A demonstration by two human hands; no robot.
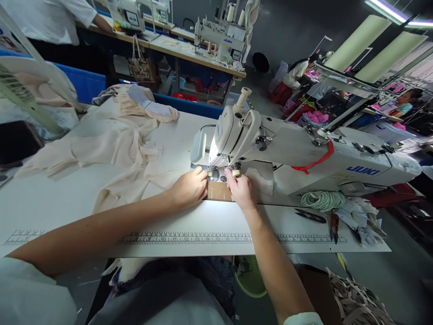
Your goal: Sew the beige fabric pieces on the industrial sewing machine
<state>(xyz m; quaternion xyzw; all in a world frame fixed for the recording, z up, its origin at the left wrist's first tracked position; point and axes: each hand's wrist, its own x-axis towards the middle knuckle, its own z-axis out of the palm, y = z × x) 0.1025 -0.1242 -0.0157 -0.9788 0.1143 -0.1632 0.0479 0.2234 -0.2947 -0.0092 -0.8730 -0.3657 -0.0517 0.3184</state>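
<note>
Sewing station, head view. Left hand (190,186): fingers curled shut, pinning a brown card piece (218,191) flat to the worktop (209,221) under the needle. Right hand (241,188): fingers pinched at the card's far edge beside the presser foot, steadying it. Sewing machine (291,151) just behind; cream fabric (115,149) heaped left; scissors (310,216) lie right.

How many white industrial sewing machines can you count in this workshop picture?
3. One white Juki sewing machine under the person's hands, one on the wooden bench behind, and one at the top left. Others may be hidden at the right.
</note>
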